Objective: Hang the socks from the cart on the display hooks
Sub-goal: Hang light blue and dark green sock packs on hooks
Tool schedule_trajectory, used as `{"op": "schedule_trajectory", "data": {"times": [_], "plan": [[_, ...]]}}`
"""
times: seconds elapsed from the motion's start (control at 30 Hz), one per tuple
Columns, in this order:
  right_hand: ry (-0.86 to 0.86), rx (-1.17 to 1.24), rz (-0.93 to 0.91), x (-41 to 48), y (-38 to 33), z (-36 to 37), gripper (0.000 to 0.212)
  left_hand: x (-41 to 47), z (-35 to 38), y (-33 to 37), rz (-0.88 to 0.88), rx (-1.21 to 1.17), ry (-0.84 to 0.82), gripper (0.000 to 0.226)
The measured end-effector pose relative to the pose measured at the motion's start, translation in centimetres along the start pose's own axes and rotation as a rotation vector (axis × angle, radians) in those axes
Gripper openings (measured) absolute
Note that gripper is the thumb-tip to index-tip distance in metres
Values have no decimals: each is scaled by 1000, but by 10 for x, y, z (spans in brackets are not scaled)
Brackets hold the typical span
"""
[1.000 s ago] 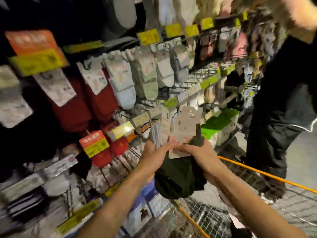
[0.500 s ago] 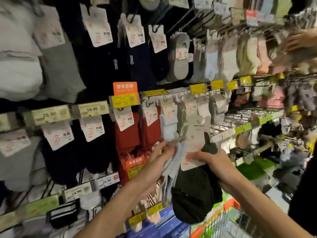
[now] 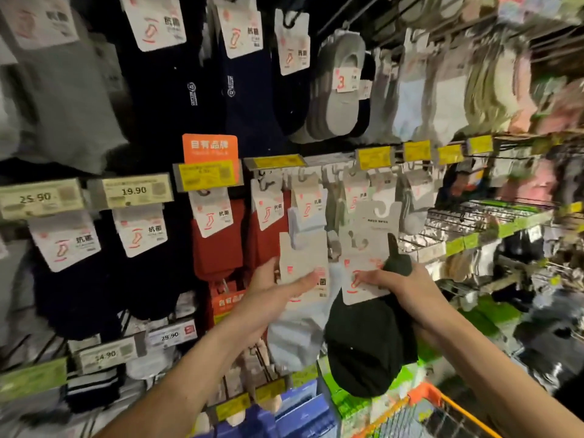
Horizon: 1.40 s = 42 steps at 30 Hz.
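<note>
Below display hooks (image 3: 301, 178), left hand (image 3: 271, 298): pinching pale socks (image 3: 297, 339), fingers (image 3: 268, 272) partly hiding behind card (image 3: 303, 257).
Right hand (image 3: 407, 289): gripping dark socks (image 3: 369, 349).
Cart (image 3: 455, 406): running off-frame.

dim store light, centre fairly sharp, edges blurred and perhaps bowed by the wide lens.

Left hand (image 3: 271, 298) holds a pale sock pack (image 3: 300, 314); right hand (image 3: 407, 289) grips a black sock pack (image 3: 366, 349) before stocked display hooks (image 3: 303, 178).
</note>
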State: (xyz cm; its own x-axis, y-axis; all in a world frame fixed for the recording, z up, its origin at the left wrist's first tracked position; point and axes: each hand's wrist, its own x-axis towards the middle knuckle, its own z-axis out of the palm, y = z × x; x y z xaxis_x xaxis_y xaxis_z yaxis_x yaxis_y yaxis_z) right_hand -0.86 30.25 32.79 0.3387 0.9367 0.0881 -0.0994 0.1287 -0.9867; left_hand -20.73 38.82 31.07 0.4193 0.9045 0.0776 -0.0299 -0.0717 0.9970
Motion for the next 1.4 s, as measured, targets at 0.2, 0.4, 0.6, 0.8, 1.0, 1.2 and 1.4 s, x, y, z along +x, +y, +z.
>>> {"op": "schedule_trajectory", "data": {"times": [0.2,0.4,0.6,0.8,1.0,1.2,1.4], "plan": [[19,-30,-6,38,-3,-27,37,38,22,5,114,136,96,41],[49,-3,-34,67,-7,-49,48,83,35,26,227,219,232,42],[65,5,-87,86,-22,-56,48,109,41,46,309,499,168,61],[7,-10,-87,98,-22,-57,52,131,45,54,486,514,281,42],[-53,-1,-75,110,-23,-60,62,146,46,54,555,553,327,59],[-64,-6,-63,115,-26,-58,60,158,46,49,589,653,419,75],[-86,-24,-49,114,-26,-56,58,164,46,45,637,570,444,50]]}}
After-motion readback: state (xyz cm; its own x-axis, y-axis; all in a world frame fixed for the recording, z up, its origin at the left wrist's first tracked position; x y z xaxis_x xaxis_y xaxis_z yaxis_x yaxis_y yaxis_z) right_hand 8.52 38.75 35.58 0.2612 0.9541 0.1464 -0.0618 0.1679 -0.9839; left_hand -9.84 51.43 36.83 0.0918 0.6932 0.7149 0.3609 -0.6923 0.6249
